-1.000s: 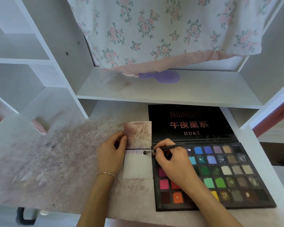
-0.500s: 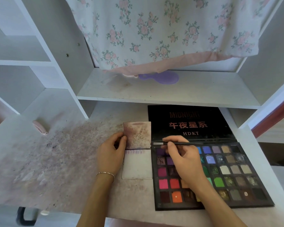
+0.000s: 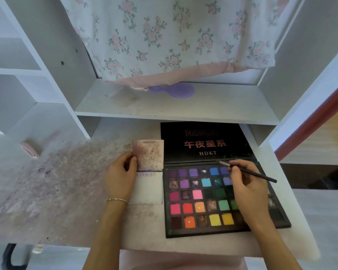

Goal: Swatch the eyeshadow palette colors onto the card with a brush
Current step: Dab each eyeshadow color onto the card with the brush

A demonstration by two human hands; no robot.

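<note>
Eyeshadow palette, one, black case, open flat on the desk. Pans in five rows; those under the right hand are hidden, so no full count. Raised lid reads "MIDNIGHT", a line of Chinese characters, then "HDKT".

Brush, one, dark handle, pale tip. Right hand pinches it between thumb and fingertips; the tip lies up and to the left of that grip, over the palette's hinge edge above the blue pans, and the handle runs out down and to the right.

Card, one, white, just left of the palette, faint purple marks along its top. A stained flap stands up behind it. Left hand, one beaded bracelet at the wrist, grips the flap's left edge with thumb and fingers.

Floral cloth, one, hanging over the shelf. Purple object, one, on that shelf. Pink roll, one, on the desk far left of both grips.
</note>
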